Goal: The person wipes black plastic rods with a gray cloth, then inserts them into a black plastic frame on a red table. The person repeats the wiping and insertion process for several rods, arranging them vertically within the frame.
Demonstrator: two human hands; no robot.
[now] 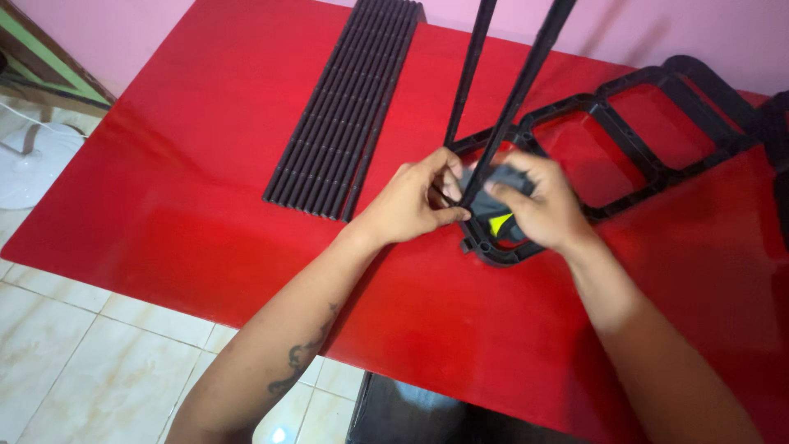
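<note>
A black plastic frame [633, 156] with several open cells lies on the red table [205, 164]. Two black rods [526, 74] stand up from its near corner, leaning away from me. My left hand [415, 201] pinches the base of the rods at that corner. My right hand [538, 201] grips a dark piece at the same corner, with a small yellow part [499, 223] showing under its fingers. What exactly the right fingers close on is blurred.
A row of several black rods [349, 107] lies side by side on the table, left of the frame. Another black part [777, 131] pokes in at the right edge. White floor tiles [74, 362] and a white fan base [29, 168] are at the left.
</note>
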